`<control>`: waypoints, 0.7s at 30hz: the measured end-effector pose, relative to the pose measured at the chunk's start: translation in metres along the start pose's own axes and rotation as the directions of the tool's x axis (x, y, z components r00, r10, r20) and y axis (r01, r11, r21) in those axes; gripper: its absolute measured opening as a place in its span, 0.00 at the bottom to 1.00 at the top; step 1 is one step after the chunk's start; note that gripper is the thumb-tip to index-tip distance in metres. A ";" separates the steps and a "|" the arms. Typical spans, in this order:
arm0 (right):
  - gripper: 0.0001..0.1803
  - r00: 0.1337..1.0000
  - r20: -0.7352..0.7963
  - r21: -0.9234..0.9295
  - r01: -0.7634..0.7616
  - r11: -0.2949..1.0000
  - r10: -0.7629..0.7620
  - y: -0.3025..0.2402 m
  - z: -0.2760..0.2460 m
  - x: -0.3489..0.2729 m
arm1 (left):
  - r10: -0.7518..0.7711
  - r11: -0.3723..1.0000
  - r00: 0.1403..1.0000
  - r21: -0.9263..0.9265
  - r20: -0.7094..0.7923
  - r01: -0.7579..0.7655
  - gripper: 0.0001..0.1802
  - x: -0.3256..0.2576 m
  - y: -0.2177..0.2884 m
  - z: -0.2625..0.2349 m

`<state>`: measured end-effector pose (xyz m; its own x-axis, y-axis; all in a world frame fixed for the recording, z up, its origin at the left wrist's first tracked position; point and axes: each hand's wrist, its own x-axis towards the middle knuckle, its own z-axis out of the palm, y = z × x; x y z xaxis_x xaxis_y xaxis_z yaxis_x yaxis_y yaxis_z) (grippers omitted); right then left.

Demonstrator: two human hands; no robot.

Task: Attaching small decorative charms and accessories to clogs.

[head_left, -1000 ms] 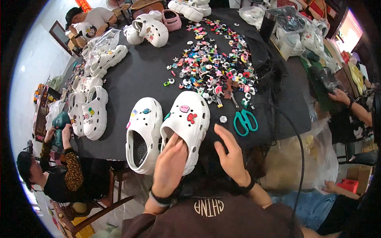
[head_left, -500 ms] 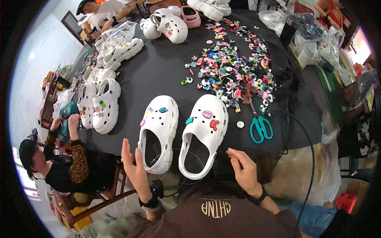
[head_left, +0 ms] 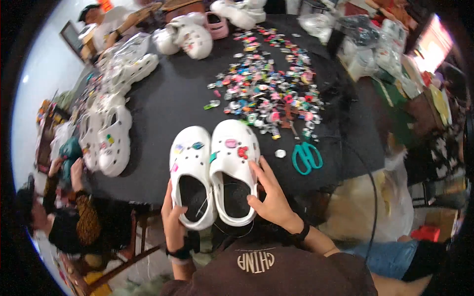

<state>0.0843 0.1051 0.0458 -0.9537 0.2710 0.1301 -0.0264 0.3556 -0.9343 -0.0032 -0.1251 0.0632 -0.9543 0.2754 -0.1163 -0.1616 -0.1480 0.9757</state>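
Two white clogs, a left one (head_left: 186,160) and a right one (head_left: 228,130), sit pressed side by side, toes pointing away from me. My left hand (head_left: 174,222) clasps the outer side of the left clog, thumb at its foot opening. My right hand (head_left: 274,200) holds the outer side of the right clog the same way, its fingers along the upper. Both uppers carry small charms, among them a pink oval charm (head_left: 231,143) and a red charm (head_left: 243,152). A thin clear cord (head_left: 202,206) hangs across the openings and loops below the heels.
A heap of colourful charms (head_left: 271,89) spreads over the dark table (head_left: 163,98). Teal-handled scissors (head_left: 307,159) lie at right, near a white charm (head_left: 280,154). More white clogs (head_left: 114,143) stand at left. A co-worker (head_left: 64,217) sits there; a black cable (head_left: 374,207) runs down at right.
My hands have gone from spread beside the clogs to gripping them. The clogs, apart before, now touch. The whole view has shifted, with the table things sitting further left.
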 end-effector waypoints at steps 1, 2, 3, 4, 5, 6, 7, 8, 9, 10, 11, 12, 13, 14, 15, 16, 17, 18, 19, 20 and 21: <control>0.38 0.999 -0.035 -0.097 0.037 0.995 -0.041 0.003 -0.009 -0.002 | 0.024 1.000 0.999 -0.001 0.047 -0.024 0.44 -0.007 -0.005 0.005; 0.37 0.997 -0.053 -0.125 0.055 0.991 -0.061 0.001 -0.018 -0.003 | 0.026 0.999 0.998 0.025 0.057 -0.028 0.44 -0.016 -0.005 0.014; 0.36 0.994 -0.075 -0.156 0.067 0.986 -0.079 0.000 -0.028 -0.005 | 0.028 0.998 0.997 0.052 0.075 -0.032 0.44 -0.025 -0.008 0.020; 0.36 0.991 -0.101 -0.271 0.062 0.961 -0.092 -0.002 -0.037 -0.008 | -0.009 1.000 0.997 0.008 0.075 0.008 0.43 -0.030 -0.016 0.025; 0.36 0.997 -0.072 -0.245 -0.055 0.968 0.039 -0.008 -0.045 -0.010 | -0.052 0.998 0.995 -0.026 0.083 0.055 0.43 -0.034 -0.024 0.025; 0.35 0.992 -0.125 -0.239 0.005 0.971 -0.036 0.004 -0.048 -0.014 | -0.061 0.990 0.998 -0.126 0.023 0.063 0.36 -0.035 -0.039 0.019; 0.34 0.991 -0.131 -0.246 -0.030 0.969 -0.003 0.004 -0.051 -0.020 | -0.085 0.972 0.996 -0.224 -0.036 0.075 0.30 -0.029 -0.049 0.020; 0.33 0.988 -0.149 -0.334 -0.003 0.943 -0.050 0.019 -0.045 -0.017 | -0.126 0.965 0.991 -0.227 0.048 0.134 0.30 -0.006 -0.075 0.029; 0.29 0.941 -0.270 -0.418 0.077 0.905 -0.205 0.000 -0.038 -0.015 | -0.133 0.968 0.987 -0.203 0.091 0.149 0.30 0.000 -0.084 0.035; 0.23 0.859 -0.355 -0.479 0.172 0.861 -0.369 -0.009 -0.034 -0.016 | -0.133 0.970 0.981 -0.185 0.140 0.158 0.29 0.005 -0.089 0.045; 0.19 0.870 -0.330 -0.425 0.208 0.881 -0.365 -0.020 -0.030 -0.022 | -0.128 0.973 0.974 -0.167 0.189 0.161 0.29 0.010 -0.093 0.057; 0.18 0.903 -0.255 -0.393 0.231 0.890 -0.347 -0.032 -0.026 -0.026 | -0.121 0.975 0.966 -0.153 0.227 0.158 0.28 0.012 -0.097 0.070; 0.23 0.916 -0.220 -0.443 0.213 0.871 -0.336 -0.035 -0.020 -0.030 | -0.110 0.979 0.959 -0.140 0.262 0.151 0.28 0.014 -0.100 0.082; 0.29 0.952 -0.196 -0.485 0.115 0.867 -0.235 -0.032 -0.008 -0.034 | -0.100 0.982 0.951 -0.125 0.291 0.141 0.27 0.016 -0.104 0.092; 0.27 0.995 -0.082 -0.449 0.012 0.893 -0.055 -0.042 -0.012 -0.035 | -0.089 0.986 0.945 -0.108 0.315 0.128 0.27 0.016 -0.104 0.097; 0.35 0.996 -0.072 -0.472 0.007 0.881 -0.047 -0.042 -0.011 -0.035 | -0.076 0.989 0.940 -0.093 0.332 0.113 0.27 0.016 -0.105 0.101; 0.42 0.998 -0.058 -0.494 0.005 0.869 -0.039 -0.041 -0.006 -0.035 | -0.063 0.992 0.936 -0.080 0.345 0.097 0.26 0.016 -0.105 0.105; 0.42 0.997 -0.070 -0.503 -0.005 0.864 -0.035 -0.037 -0.003 -0.033 | -0.048 0.995 0.937 -0.067 0.345 0.075 0.26 0.016 -0.105 0.107; 0.48 0.988 -0.136 -0.457 -0.001 0.889 -0.068 -0.033 0.000 -0.031 | -0.031 0.997 0.938 -0.055 0.344 0.053 0.25 0.017 -0.105 0.109; 0.54 0.975 -0.201 -0.412 0.008 0.911 -0.099 -0.030 0.003 -0.030 | -0.014 0.999 0.940 -0.044 0.341 0.031 0.25 0.017 -0.105 0.110; 0.54 0.974 -0.204 -0.421 0.004 0.907 -0.099 -0.027 0.005 -0.032 | 0.003 0.999 0.943 -0.034 0.334 0.009 0.24 0.017 -0.104 0.111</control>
<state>0.1135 0.0825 0.0650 -0.8650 0.4115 0.2871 0.0982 0.7000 -0.7073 0.0254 0.0004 -0.0199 -0.8159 0.5764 -0.0447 -0.1785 -0.1776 0.9678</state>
